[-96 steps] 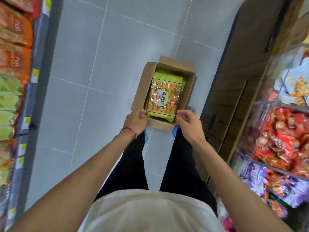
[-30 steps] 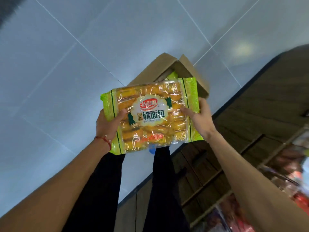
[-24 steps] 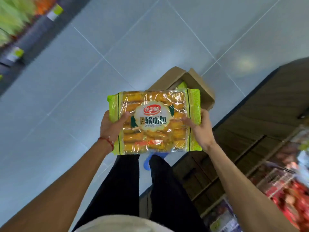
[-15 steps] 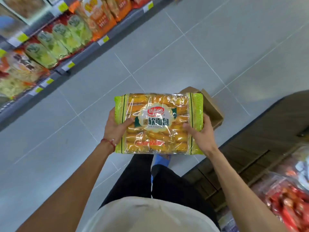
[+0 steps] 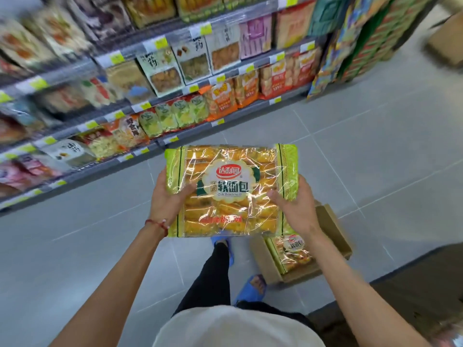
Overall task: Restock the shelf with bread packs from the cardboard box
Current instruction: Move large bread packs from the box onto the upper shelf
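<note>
**Pack in both hands, view turned to the shelves**

You held the transparent bread pack with green ends and yellow rolls flat in the air, above the grey tiled floor. Your left hand grasped its left edge and your right hand its right edge, each thumb on the front, the same grip as half a second before. The view had swung. The long store shelf of snack bags, earlier only in the corner, now filled the upper part. The open brown cardboard box now lay under your right forearm, and one more bread pack was showing inside it.
</note>
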The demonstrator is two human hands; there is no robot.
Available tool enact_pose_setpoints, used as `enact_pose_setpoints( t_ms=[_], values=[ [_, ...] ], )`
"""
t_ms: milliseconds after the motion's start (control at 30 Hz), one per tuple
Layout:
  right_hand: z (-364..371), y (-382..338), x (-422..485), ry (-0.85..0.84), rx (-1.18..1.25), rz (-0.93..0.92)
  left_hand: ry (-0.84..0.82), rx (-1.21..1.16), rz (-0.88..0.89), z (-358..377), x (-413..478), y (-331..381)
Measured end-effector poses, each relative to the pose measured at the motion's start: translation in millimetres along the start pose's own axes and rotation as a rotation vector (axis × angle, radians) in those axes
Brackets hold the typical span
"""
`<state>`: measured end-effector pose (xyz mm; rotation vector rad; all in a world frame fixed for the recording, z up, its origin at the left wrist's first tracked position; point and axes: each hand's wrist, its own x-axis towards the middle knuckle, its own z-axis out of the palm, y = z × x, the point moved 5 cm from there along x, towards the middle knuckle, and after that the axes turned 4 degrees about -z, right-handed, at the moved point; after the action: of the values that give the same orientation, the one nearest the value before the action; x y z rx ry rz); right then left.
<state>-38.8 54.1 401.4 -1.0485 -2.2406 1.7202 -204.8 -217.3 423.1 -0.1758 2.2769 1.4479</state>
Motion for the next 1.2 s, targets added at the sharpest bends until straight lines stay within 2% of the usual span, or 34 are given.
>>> enact_pose_setpoints(
  t_ms=[367, 533, 800, 1200],
  values=[
    [52, -160, 161, 0.070, -0.015, -0.237, 0.154, -0.004, 0.173, -66, 135, 139],
    [64, -240, 228, 0.111, 0.007, -0.367, 0.210, 0.003, 0.319, -85, 195, 223],
    [68, -346, 349, 0.186, -0.053, -0.435, 0.368, 0.009, 0.436, -101, 282, 330],
    [62, -497, 514, 0.051, 0.017, -0.633, 0.593, -0.063, 0.532, -108, 389, 470]
  ],
)
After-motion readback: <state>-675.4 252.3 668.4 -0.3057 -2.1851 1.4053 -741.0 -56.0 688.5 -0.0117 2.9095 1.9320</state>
